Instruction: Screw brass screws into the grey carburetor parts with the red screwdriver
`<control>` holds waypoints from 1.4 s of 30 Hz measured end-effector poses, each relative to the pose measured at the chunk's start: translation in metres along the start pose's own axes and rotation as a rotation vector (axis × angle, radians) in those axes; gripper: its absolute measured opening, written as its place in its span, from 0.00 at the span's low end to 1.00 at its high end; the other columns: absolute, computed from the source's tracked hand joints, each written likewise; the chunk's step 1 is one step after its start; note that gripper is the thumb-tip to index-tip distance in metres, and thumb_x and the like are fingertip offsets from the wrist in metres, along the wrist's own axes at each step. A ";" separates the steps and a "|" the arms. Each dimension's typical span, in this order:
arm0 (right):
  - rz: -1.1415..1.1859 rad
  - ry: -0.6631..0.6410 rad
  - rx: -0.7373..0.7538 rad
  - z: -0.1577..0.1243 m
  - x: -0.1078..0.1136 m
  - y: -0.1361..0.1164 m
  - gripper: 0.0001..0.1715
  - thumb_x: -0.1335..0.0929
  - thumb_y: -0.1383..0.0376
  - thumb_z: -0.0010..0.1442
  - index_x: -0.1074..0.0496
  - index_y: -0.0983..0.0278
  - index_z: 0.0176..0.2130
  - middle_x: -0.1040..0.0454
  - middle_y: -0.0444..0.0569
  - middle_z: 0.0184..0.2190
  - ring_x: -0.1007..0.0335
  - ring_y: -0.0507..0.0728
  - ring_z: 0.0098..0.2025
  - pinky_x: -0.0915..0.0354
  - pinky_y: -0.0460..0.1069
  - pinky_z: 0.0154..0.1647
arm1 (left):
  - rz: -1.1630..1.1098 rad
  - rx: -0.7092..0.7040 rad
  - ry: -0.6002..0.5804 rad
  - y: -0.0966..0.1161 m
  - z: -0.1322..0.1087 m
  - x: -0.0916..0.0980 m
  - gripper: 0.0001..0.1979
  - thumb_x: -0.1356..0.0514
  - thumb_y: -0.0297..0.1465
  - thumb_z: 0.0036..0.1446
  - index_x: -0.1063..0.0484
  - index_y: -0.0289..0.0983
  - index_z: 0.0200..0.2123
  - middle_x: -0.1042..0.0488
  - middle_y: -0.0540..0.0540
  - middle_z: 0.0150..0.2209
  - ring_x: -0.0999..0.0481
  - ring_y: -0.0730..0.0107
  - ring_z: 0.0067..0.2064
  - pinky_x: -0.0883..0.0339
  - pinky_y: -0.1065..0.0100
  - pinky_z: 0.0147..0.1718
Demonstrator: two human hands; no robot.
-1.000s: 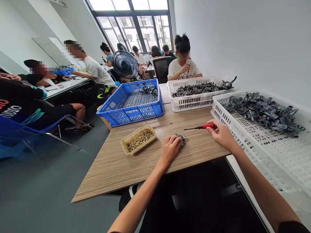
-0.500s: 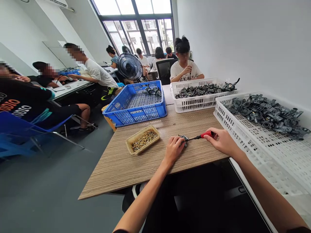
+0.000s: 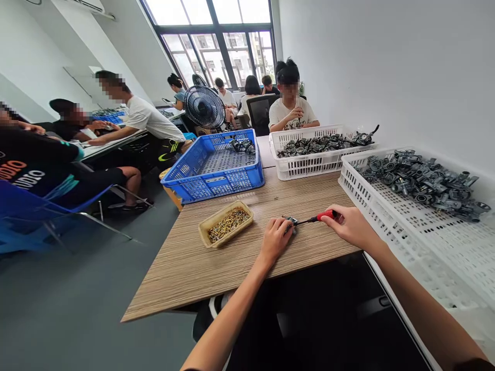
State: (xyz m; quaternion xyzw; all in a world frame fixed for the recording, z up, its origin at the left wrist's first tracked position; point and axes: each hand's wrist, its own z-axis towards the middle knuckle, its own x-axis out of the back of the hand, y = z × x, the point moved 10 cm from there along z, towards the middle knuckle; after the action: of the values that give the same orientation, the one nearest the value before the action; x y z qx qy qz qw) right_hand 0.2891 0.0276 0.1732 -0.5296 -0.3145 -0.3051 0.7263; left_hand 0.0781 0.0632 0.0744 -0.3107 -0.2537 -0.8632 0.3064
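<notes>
On the wood-grain table point(image 3: 166, 278), my left hand point(image 3: 275, 238) is closed on a small grey metal part point(image 3: 293, 224), holding it down against the tabletop. My fingers cover much of that part. My right hand point(image 3: 350, 225) grips the red handle of a screwdriver point(image 3: 323, 216), which lies nearly level. Its dark shaft points left, and the tip meets the metal part beside my left fingertips. Left of my left hand stands a cream tray point(image 3: 204, 239) filled with small brass-coloured screws point(image 3: 229, 225).
A blue crate point(image 3: 222, 185) with a few metal parts stands behind the tray. Two white baskets, one at the back point(image 3: 301, 172) and one at the right point(image 3: 381, 206), hold heaps of dark parts. A person point(image 3: 292, 105) sits opposite; others sit at the left by a fan point(image 3: 204, 106).
The view has shifted slightly. Both hands keep their hold on the metal part and screwdriver. At the left, a person in white has leaned forward with an arm lowered over a table.
</notes>
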 end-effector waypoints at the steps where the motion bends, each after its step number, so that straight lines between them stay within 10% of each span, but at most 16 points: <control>1: -0.003 0.006 0.000 0.000 0.001 0.000 0.21 0.33 0.47 0.71 0.21 0.59 0.39 0.22 0.46 0.28 0.29 0.57 0.29 0.39 0.49 0.32 | -0.003 -0.004 0.003 0.000 0.000 0.000 0.05 0.40 0.31 0.72 0.23 0.42 0.43 0.20 0.44 0.42 0.24 0.60 0.45 0.27 0.58 0.48; 18: -0.087 0.001 0.016 -0.002 -0.002 -0.009 0.20 0.34 0.48 0.72 0.24 0.59 0.38 0.23 0.46 0.27 0.27 0.58 0.30 0.42 0.49 0.32 | -0.075 0.053 0.002 -0.004 -0.001 0.002 0.05 0.39 0.32 0.71 0.26 0.42 0.48 0.21 0.44 0.45 0.24 0.58 0.47 0.27 0.57 0.50; 27: -0.106 -0.011 0.021 -0.003 -0.004 -0.013 0.22 0.35 0.46 0.73 0.23 0.58 0.37 0.23 0.46 0.27 0.27 0.58 0.30 0.43 0.49 0.31 | -0.171 0.312 -0.003 -0.045 -0.002 -0.011 0.32 0.27 0.38 0.54 0.33 0.38 0.59 0.25 0.38 0.53 0.24 0.50 0.54 0.28 0.49 0.55; 32: -0.160 -0.006 0.020 -0.004 -0.008 -0.014 0.21 0.35 0.48 0.72 0.27 0.58 0.36 0.24 0.46 0.26 0.27 0.58 0.30 0.45 0.49 0.30 | -0.298 0.412 -0.148 -0.063 -0.002 -0.036 0.18 0.30 0.41 0.55 0.26 0.41 0.46 0.19 0.45 0.40 0.20 0.55 0.45 0.26 0.55 0.48; 42: -0.101 -0.069 0.047 -0.008 -0.031 -0.019 0.14 0.38 0.54 0.74 0.32 0.58 0.51 0.21 0.47 0.32 0.24 0.60 0.30 0.39 0.50 0.33 | -0.288 0.507 -0.075 -0.073 -0.005 -0.034 0.17 0.31 0.41 0.57 0.28 0.40 0.44 0.20 0.44 0.39 0.21 0.56 0.42 0.27 0.56 0.44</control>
State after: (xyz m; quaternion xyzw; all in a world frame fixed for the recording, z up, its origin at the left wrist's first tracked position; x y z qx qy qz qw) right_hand 0.2560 0.0184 0.1578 -0.5061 -0.3727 -0.3156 0.7109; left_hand 0.0473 0.1223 0.0297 -0.2165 -0.5141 -0.7948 0.2390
